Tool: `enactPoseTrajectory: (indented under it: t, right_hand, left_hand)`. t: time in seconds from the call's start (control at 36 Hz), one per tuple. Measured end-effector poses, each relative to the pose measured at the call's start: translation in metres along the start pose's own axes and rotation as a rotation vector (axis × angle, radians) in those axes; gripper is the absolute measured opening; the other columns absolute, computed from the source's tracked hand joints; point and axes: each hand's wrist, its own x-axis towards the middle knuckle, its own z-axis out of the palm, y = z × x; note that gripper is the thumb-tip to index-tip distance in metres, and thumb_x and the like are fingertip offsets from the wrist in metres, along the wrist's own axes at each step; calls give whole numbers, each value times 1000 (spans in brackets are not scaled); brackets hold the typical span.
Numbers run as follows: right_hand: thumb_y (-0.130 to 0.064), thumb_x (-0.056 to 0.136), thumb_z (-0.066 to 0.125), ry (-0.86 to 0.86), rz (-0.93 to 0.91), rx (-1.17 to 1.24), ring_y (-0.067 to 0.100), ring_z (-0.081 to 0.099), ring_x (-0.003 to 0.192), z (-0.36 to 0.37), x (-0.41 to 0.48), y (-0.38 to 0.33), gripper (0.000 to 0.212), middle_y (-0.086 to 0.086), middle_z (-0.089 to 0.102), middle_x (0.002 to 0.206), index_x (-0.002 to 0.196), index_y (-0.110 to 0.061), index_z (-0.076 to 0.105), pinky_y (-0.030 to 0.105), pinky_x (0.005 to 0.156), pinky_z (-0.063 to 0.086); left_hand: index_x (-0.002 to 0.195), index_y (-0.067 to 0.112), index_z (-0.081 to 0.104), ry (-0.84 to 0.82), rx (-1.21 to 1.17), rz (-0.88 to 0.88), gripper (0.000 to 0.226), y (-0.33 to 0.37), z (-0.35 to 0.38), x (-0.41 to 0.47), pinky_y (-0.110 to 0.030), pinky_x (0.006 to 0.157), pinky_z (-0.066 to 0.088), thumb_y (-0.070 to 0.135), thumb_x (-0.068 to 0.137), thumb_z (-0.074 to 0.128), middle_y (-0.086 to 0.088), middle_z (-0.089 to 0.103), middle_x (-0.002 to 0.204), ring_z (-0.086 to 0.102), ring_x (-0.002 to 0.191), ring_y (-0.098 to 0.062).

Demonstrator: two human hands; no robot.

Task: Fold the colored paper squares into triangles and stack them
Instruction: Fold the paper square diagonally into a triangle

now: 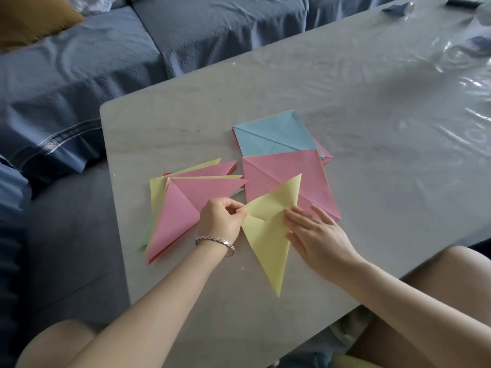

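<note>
Yellow paper sheet [268, 235], folded into a long triangle, lies mid-frame on the grey bench [372, 115], not yet on the pile. The left hand [221, 219] pinches its left corner. The right hand [316, 232] lies flat, fingers straight, pressing its right edge. Done so far: a fanned stack of folded triangles [183, 205], pink on top, at centre left. Left to fold, I judge: the pink paper square [279, 171] and the blue paper square [276, 136] above it, both creased but lying open. The yellow triangle's long axis runs nearly top to bottom of the frame, with the sharpest tip pointing at the lower edge.
</note>
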Motion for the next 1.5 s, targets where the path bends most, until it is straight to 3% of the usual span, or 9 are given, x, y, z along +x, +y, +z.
enactPoseTrajectory:
  t: [0.11, 0.25, 0.36, 0.56, 0.83, 1.0, 1.17, 1.31, 1.5]
  right_hand:
    - [-33, 90, 33, 146, 95, -31, 24, 64, 104, 5, 22, 13, 46, 6, 68, 112, 100, -7, 70, 53, 93, 42]
    - [-30, 87, 31, 152, 215, 19, 22, 62, 108, 6, 51, 25, 42, 3, 66, 112, 97, -7, 66, 49, 94, 43]
    - [-25, 96, 41, 91, 262, 48, 20, 40, 131, 4, 65, 29, 31, 4, 51, 135, 116, -6, 57, 40, 107, 25]
    - [-40, 99, 29, -111, 279, 32, 10, 1, 144, 2, 59, 32, 55, -3, 6, 157, 148, -16, 17, 30, 113, 0]
    - [-61, 86, 43, -215, 168, 18, 14, -6, 144, -12, 32, 14, 84, 0, 5, 157, 147, -10, 16, 35, 114, -5]
    - [-79, 69, 31, -234, 98, 59, 23, 2, 144, -9, 8, -8, 108, 11, 10, 155, 145, -2, 21, 38, 114, -2]
    - [-86, 49, 16, -316, 1, 15, 25, -16, 140, -4, -11, -26, 129, 16, -5, 155, 147, -3, 10, 34, 105, -21]
    - [-89, 54, 34, -356, -35, -28, 25, -30, 130, -4, -18, -34, 131, 17, -17, 152, 147, -4, 0, 37, 101, -26]
    - [-93, 36, -15, -336, 120, -60, 25, -19, 141, -12, 12, -14, 143, 16, -16, 153, 145, -1, -7, 37, 112, -15]
  left_hand:
    - [73, 18, 67, 0, -20, -14, 8, -4, 1, -1, -17, 55, 41, 10, 76, 69, 14, 57, 62, 53, 59, -7]
    - [75, 17, 69, 5, -31, -12, 6, -5, 0, 0, -7, 49, 37, 11, 76, 70, 14, 58, 63, 51, 56, -2]
    - [72, 18, 68, 11, -39, -21, 8, -7, 0, 0, -6, 48, 37, 10, 75, 70, 13, 58, 62, 51, 55, -2]
    - [78, 12, 70, 38, -48, -33, 4, -10, 0, -1, -5, 47, 36, 9, 76, 70, 9, 59, 65, 51, 57, -2]
    - [79, 12, 71, 41, -44, -36, 3, -10, 1, -2, -12, 53, 38, 10, 76, 70, 3, 62, 70, 55, 63, -13]
    - [75, 16, 69, 32, -51, -51, 5, -11, 0, -2, -20, 57, 41, 12, 75, 70, 4, 62, 70, 56, 65, -16]
    - [76, 15, 69, 33, -55, -53, 4, -10, 1, -2, -22, 63, 41, 12, 76, 70, 4, 62, 70, 56, 66, -16]
    - [77, 15, 69, 28, -63, -52, 3, -11, 1, -2, -22, 64, 41, 12, 76, 70, 3, 63, 71, 56, 65, -16]
    - [79, 12, 69, 19, -57, -24, 3, -12, -1, -1, -19, 63, 39, 11, 77, 70, 3, 63, 72, 56, 65, -14]
